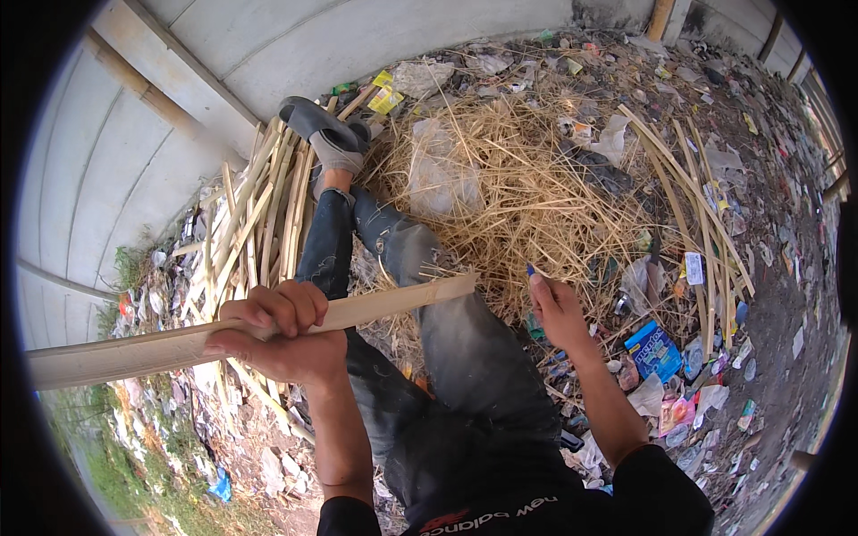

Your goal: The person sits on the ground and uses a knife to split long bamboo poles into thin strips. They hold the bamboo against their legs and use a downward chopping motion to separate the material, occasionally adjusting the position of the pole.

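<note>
- You are sitting on littered ground (786,295) beside a pale curved concrete wall (295,45), legs stretched toward a heap of dry yellow straw (527,196).
- Your left hand (281,332) has its fingers wrapped tight around a long, flat, pale bamboo slat (384,304); it lies across your left thigh, one end running off to your left, the other ending just above your knee, probably so the free end stays steady for working.
- Your right hand (556,311) is raised near that free end, apart from it, fingers curled around a small blue-tipped object (531,269); it is too small to tell what kind of tool it is.
- A bundle of thin split bamboo strips (259,214) lies by your left leg, beneath your foot in a grey sandal (323,125), likely stacked within reach.
- More long strips (693,205) lie to your right.
- Packaging: a blue rectangular packet (654,348) near your right wrist, a small white label (694,267) beyond it, yellow wrappers (386,94) by the wall.
</note>
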Motion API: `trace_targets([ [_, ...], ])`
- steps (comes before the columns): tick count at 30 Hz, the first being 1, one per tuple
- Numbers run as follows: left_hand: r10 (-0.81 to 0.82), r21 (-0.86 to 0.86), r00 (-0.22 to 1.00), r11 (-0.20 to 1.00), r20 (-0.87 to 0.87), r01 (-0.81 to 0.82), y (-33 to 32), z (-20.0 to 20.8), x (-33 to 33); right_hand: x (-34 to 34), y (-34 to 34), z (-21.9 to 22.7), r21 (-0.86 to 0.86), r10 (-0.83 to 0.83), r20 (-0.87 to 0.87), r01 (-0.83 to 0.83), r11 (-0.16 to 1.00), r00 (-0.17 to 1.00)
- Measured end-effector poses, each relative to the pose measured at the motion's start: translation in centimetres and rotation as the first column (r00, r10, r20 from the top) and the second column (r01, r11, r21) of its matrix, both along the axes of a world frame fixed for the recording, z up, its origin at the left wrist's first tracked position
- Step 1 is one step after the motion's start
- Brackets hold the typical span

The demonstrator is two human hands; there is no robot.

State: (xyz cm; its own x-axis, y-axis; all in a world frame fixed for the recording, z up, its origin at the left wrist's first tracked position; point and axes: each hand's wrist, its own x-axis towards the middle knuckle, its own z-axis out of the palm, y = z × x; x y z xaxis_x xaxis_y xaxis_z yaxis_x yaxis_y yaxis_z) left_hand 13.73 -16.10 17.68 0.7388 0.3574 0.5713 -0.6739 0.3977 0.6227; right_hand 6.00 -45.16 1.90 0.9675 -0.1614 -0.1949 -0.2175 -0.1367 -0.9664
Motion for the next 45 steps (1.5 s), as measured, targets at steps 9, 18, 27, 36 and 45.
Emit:
trace_targets([
  [9, 0.044, 0.088, 0.999, 0.995, 0.010, -0.045, -2.8, -4.5, -1.7, 2.0, 7.7, 3.2, -0.343, 0.283, 0.078, -0.240, 0.908, 0.956],
  [18, 0.118, 0.117, 0.989, 0.987, -0.089, -0.107, -4.3, -5.3, -2.9, 2.9, 5.1, -0.8, -0.710, 0.391, 0.222, -0.127, 0.693, 0.893],
  [27, 0.159, -0.100, 0.957, 0.977, -0.243, -0.188, -1.5, -3.5, -0.2, 1.6, 1.0, -8.0, 0.787, 0.106, 0.087, -0.133, 0.603, 0.991],
  [36, 0.083, 0.041, 0.968, 0.996, -0.236, -0.076, -3.1, -6.0, 2.7, -6.9, -12.6, -15.7, -0.595, -0.146, -0.057, 0.084, 0.799, 0.988],
  [45, -0.103, 0.193, 0.977, 0.971, -0.185, 0.139, -9.5, -8.3, 7.4, -6.3, -34.3, -26.8, -0.853, -0.797, -0.085, 0.370, 0.368, 0.598],
])
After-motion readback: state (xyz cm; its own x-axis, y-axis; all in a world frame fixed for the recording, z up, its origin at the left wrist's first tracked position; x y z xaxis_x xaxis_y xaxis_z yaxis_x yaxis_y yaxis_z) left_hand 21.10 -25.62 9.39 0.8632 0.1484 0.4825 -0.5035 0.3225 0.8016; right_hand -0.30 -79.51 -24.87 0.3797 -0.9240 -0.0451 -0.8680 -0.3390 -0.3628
